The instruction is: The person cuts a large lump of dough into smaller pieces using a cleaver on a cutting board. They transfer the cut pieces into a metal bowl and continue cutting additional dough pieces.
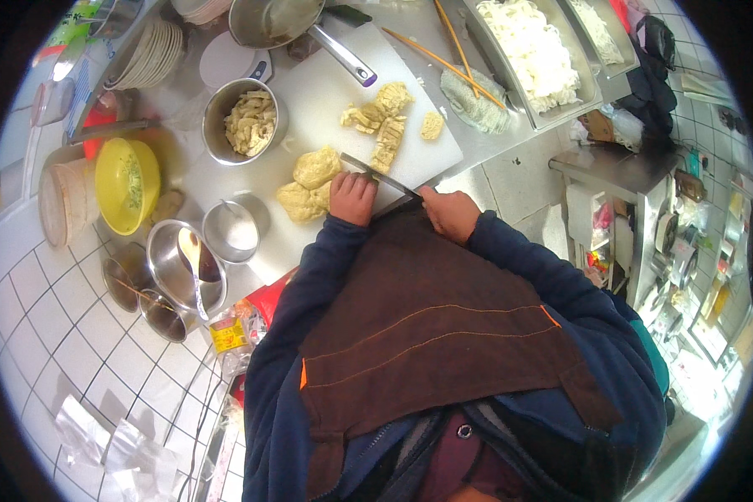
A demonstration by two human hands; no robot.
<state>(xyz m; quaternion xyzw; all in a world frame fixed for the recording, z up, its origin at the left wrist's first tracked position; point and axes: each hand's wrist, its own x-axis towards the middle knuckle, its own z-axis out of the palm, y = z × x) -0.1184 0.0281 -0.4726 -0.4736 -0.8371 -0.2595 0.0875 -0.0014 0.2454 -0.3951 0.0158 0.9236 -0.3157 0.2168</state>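
Observation:
A knife [383,177] is in my right hand [450,213], its narrow blade pointing up and left over the near edge of a white cutting board [326,75]. My left hand [353,196] is beside the blade with its fingers curled down; what lies under them is hidden. Yellowish, rounded food lumps [310,188] touch or nearly touch its left side. Just beyond the blade stands a scored or sliced yellowish piece [389,144], with smaller cut pieces [363,117] and a lone slice [432,125] around it. A steel pot [213,125] at the left holds similar cut pieces [250,123].
A frying pan's handle [345,56] reaches over the board. Chopsticks [439,59] rest on a folded cloth [474,97], near a steel tray [593,94] of white noodles. Left are a yellow bowl [110,188], a steel bowl with a spoon [191,257], a cup of white contents [241,229] and stacked plates [154,53].

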